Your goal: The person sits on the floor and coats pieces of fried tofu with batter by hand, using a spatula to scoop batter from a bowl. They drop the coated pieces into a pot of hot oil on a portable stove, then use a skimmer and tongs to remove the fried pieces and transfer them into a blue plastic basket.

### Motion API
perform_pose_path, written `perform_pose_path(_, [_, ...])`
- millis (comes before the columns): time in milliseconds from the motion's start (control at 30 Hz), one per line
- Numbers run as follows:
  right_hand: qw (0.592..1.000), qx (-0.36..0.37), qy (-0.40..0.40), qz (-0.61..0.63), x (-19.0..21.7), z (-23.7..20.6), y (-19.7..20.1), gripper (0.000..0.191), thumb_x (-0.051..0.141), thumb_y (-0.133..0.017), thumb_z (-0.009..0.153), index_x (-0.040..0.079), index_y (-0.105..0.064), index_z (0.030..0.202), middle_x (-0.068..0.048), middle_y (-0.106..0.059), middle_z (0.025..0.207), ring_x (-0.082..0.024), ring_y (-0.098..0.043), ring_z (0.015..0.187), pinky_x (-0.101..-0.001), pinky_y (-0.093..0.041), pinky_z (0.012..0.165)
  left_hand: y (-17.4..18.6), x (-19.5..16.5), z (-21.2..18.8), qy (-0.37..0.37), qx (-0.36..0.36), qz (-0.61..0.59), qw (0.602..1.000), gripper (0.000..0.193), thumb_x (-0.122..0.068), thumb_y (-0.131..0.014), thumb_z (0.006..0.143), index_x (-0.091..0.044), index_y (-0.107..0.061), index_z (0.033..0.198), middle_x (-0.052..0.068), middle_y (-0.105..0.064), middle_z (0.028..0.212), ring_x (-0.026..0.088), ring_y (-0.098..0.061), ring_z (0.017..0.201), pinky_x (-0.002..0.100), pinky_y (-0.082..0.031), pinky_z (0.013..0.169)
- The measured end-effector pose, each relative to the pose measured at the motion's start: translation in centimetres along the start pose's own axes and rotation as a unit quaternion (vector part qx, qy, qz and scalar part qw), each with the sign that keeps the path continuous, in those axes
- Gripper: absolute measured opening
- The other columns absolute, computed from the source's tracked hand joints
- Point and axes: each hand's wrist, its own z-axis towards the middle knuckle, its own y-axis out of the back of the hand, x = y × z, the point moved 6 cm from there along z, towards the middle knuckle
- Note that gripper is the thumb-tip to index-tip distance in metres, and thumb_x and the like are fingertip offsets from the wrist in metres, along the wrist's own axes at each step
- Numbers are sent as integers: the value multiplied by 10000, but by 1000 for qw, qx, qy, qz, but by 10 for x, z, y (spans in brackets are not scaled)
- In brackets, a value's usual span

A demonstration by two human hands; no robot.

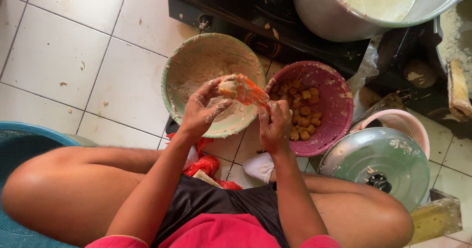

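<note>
My left hand (202,108), smeared with pale paste, holds a small tofu puff (227,86) over a green bowl (169,73) of whitish filling. My right hand (274,125) grips an orange plastic spoon (248,91) whose tip presses paste into the puff. Just right of the hands, a magenta woven basket (339,100) holds several golden fried tofu puffs (301,111). Both hands sit above my knees, between the bowl and the basket.
A black stove (236,17) carries a large metal pot (324,14) of pale liquid at the top. A metal lid (381,167) and pink basket (403,122) lie right. A blue basin (19,140) sits left, red plastic (206,164) on the white tiled floor.
</note>
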Motion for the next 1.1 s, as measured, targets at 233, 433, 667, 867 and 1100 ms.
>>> perform_pose_path(233, [997, 45, 55, -14, 4, 6, 8, 163, 221, -613, 1026, 68, -664, 1051, -86, -573, 936, -273, -564, 831, -449, -405, 760, 8, -1, 10, -60, -68, -141, 986, 347, -64, -720, 995, 13, -572, 1300, 80, -711, 1143, 144, -685, 1057, 292, -554, 967])
perform_pose_path(433, [940, 79, -203, 264, -26, -5, -13, 227, 244, -519, 1074, 50, -637, 1063, -50, -570, 888, -178, -493, 785, -330, -433, 723, 12, -10, 11, -62, -78, -91, 991, 359, -80, -701, 994, 12, -599, 1326, 87, -713, 1231, 132, -677, 1114, 283, -545, 1008])
perform_pose_path(667, [918, 76, -214, 325, -44, -18, -44, 292, 286, -498, 1116, 45, -620, 1006, 31, -527, 858, -73, -466, 782, -238, -402, 707, 16, 64, 1, 193, -252, -162, 934, 474, -422, -568, 944, -194, -568, 1359, -42, -654, 1308, 81, -618, 1155, 314, -497, 868])
perform_pose_path(867, [835, -24, -343, 430, -90, -21, -26, 311, 341, -471, 1088, 102, -594, 931, 71, -359, 725, -39, -298, 592, -222, -251, 517, -45, 116, 35, 223, -228, -202, 926, 497, -381, -637, 1002, -29, -632, 1353, 125, -664, 1383, 255, -591, 1286, 342, -479, 1067])
perform_pose_path(1100, [830, 55, -443, 333, -133, -70, -79, 355, 421, -507, 1069, 109, -608, 934, 50, -448, 757, -73, -409, 637, -252, -351, 546, -165, -25, 185, -19, -54, -232, 971, 672, -187, -525, 1062, -22, -196, 1625, 207, -597, 1448, 268, -498, 1395, 334, -276, 1240])
